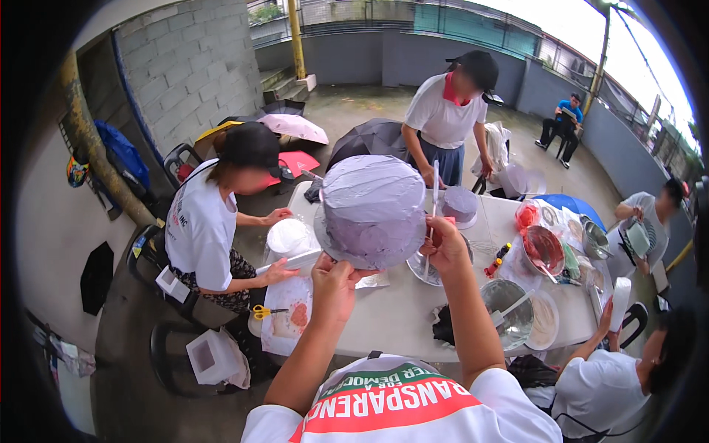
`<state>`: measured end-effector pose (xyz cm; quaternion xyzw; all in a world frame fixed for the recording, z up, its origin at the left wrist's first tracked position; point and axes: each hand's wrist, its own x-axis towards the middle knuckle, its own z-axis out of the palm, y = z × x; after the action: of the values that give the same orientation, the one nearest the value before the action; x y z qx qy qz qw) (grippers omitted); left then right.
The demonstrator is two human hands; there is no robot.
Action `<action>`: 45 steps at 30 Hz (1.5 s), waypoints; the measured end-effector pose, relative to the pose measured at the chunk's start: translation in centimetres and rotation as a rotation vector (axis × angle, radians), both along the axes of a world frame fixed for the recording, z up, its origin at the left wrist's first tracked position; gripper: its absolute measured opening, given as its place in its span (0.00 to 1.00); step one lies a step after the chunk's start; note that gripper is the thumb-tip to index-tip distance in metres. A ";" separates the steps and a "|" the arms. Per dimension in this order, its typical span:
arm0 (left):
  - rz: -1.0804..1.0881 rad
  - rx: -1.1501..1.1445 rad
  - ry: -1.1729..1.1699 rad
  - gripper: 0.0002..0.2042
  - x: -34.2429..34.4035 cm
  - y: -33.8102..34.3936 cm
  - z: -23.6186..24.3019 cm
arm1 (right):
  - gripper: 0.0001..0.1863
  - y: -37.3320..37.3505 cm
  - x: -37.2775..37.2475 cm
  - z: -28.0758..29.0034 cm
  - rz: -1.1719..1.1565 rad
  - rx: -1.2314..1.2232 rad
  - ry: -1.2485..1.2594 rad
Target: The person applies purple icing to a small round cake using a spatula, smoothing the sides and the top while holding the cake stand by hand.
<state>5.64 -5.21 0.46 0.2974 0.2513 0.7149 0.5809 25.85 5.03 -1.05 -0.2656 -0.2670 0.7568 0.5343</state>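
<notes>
A round cake [373, 210] covered in pale lavender icing is raised over the table and tilted, with its top toward the far side. It sits on a round cake board [347, 257]. My left hand [336, 284] grips the board's near edge from below. Close to the cake's right side, my right hand [449, 247] is closed around a long, narrow icing spatula [434, 196] that points upward. Whether its fingertips also touch the board cannot be made out. Beneath my right hand, a metal bowl [427, 275] is partly hidden.
On the white table [384, 321] are a white cake [292, 238], yellow scissors [262, 312], a second lavender cake [459, 205], a bowl of red icing [543, 247] and a metal bowl with a spatula [509, 310]. Co-workers stand or sit left, opposite and right. Open umbrellas [295, 127] lie behind.
</notes>
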 end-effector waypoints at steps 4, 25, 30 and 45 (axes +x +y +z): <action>0.011 0.021 0.038 0.13 0.4 -0.6 0.0 | 0.07 0.0 -0.2 0.1 0.001 -0.030 -0.046; -0.562 -0.107 -0.003 0.21 -7.4 -3.2 0.8 | 0.16 1.2 3.8 1.1 0.239 -0.002 0.013; -0.411 -0.136 -0.036 0.14 -6.8 -3.4 0.8 | 0.11 0.8 1.4 2.9 0.219 0.006 -0.138; -0.152 -0.226 0.118 0.10 -11.1 0.4 1.2 | 0.09 -1.2 6.8 4.7 -0.315 0.381 -0.673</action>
<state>-5.42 -4.83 1.65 0.2897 0.3406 0.6171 0.6475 32.61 3.79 3.67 -0.4320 -0.5181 0.4739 0.5660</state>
